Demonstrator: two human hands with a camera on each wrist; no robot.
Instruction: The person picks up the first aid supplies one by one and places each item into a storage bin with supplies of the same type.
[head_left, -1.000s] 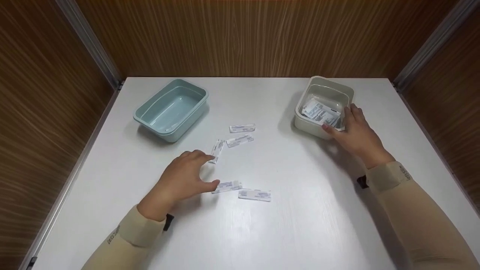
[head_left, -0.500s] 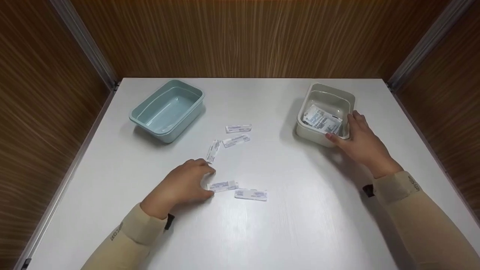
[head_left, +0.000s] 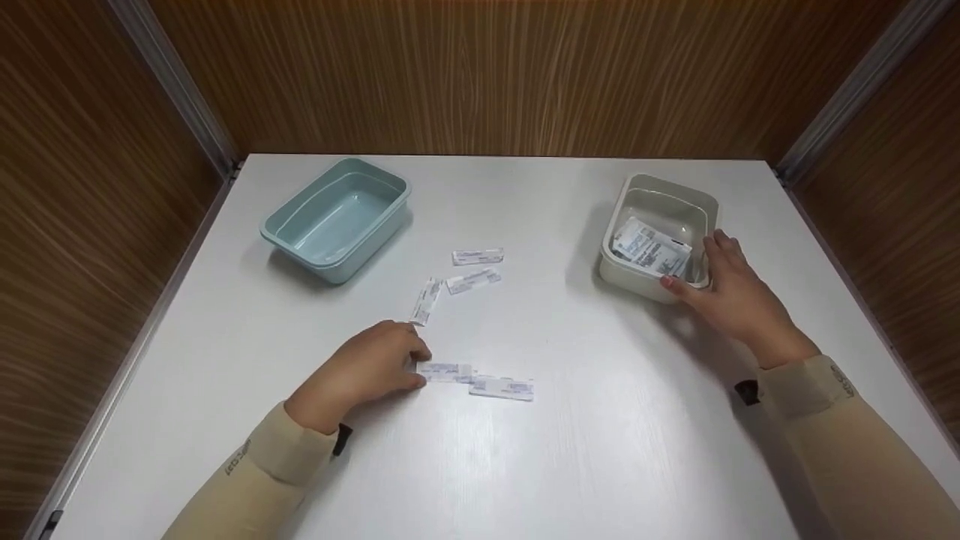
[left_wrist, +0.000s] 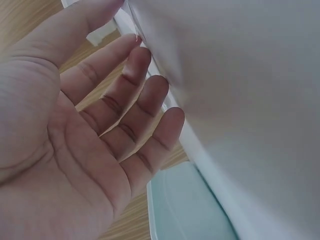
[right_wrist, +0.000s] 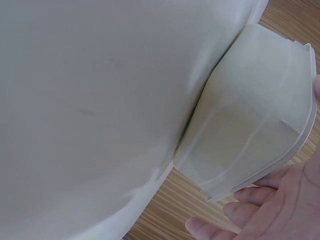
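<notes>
My left hand (head_left: 367, 360) pinches the left end of a narrow white packet (head_left: 446, 372) with blue print, lying on the table. In the left wrist view a thin edge of the packet (left_wrist: 134, 21) shows by the thumb and index fingertip, while the other fingers are loosely bent. A similar packet (head_left: 501, 388) lies against its right end. My right hand (head_left: 742, 300) grips the near right corner of a beige tub (head_left: 634, 279), thumb on the front rim and fingers along the right side. Inside lie larger white printed sachets (head_left: 651, 246).
Three more narrow packets lie farther back: one slanted (head_left: 426, 301), one slightly tilted (head_left: 474, 280) and one nearly level (head_left: 478, 256). A blue-green tub (head_left: 367, 244) with nothing in it stands at the back left. Wood-grain panels (head_left: 480, 82) enclose the white table (head_left: 600, 450).
My left hand has come down from above the packets, and its thumb and finger have drawn together on one packet's end. The beige tub has shifted nearer and slightly right with my right hand.
</notes>
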